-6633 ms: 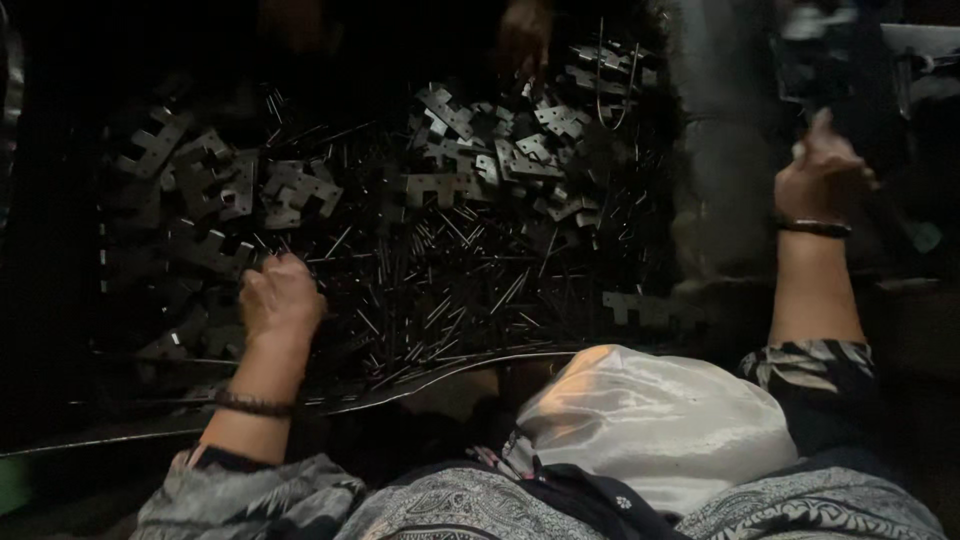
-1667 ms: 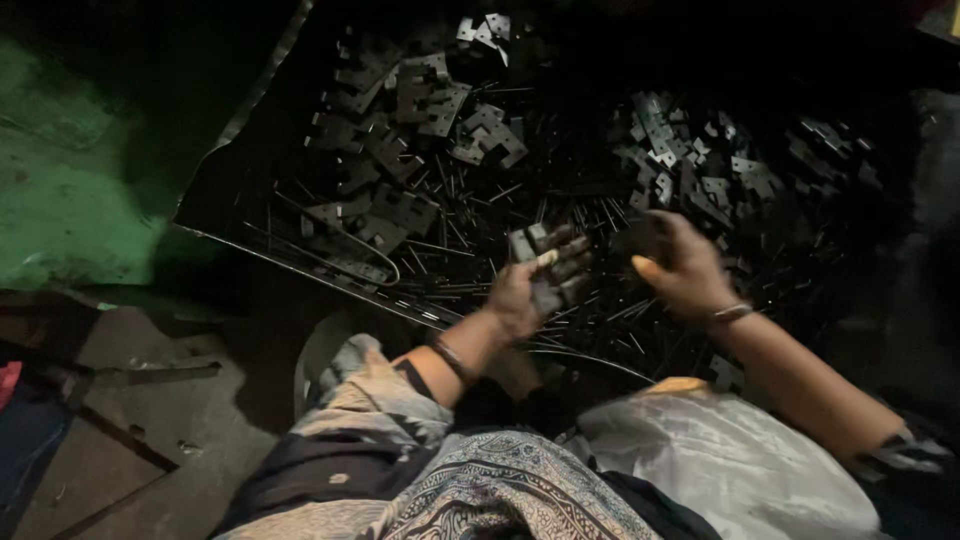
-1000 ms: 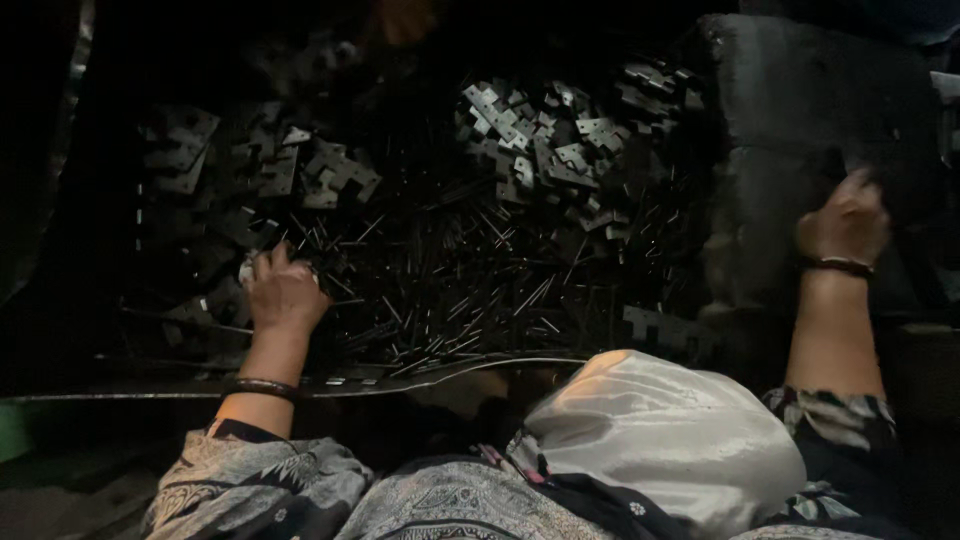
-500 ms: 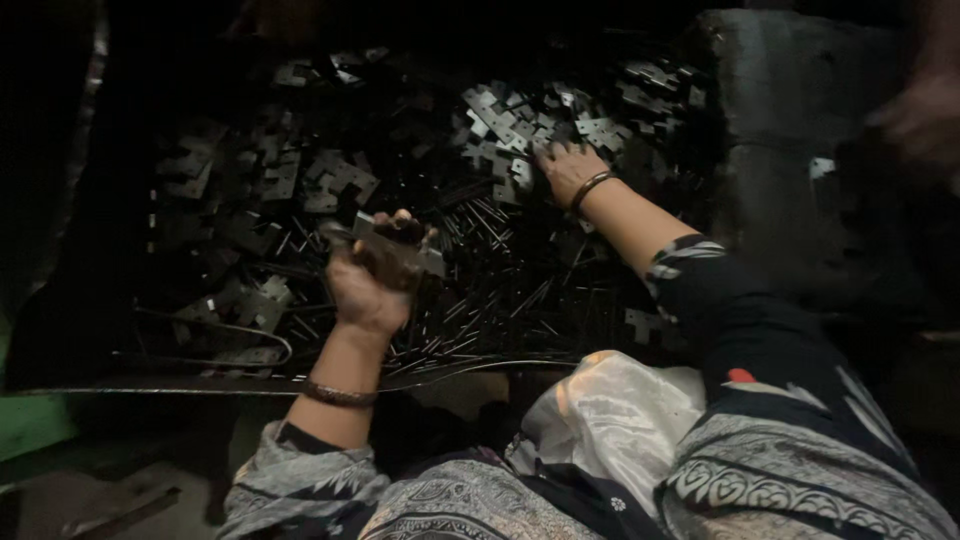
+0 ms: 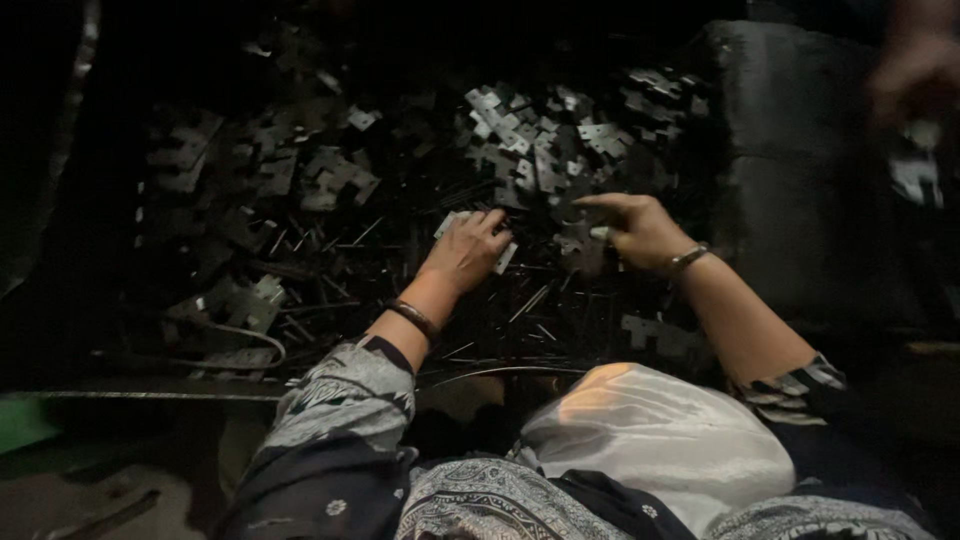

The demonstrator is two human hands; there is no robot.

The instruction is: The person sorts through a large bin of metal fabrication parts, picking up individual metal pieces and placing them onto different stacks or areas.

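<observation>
A dark work surface is strewn with small stamped metal plates [image 5: 520, 140] and thin metal pins [image 5: 530, 300]. My left hand [image 5: 468, 250], with a dark bangle on the wrist, is curled over a flat metal plate [image 5: 505, 258] whose pale edges stick out on both sides of the fingers. My right hand [image 5: 635, 228], wearing a bracelet, reaches into the heap just to the right, fingers pinching at a small grey plate [image 5: 580, 245]. The two hands are close together, about a hand's width apart.
A big dark block [image 5: 800, 180] stands at the right. A blurred hand of another person [image 5: 915, 80] shows at the top right. More plates [image 5: 240, 300] lie at the left. A pale cloth-covered knee [image 5: 650, 440] is in front, and a green patch [image 5: 20, 425] at the lower left.
My left hand has come down onto the heap toward the middle, still with a plate. My right hand has moved down and right to the plates beside it. The camera shifted slightly.
</observation>
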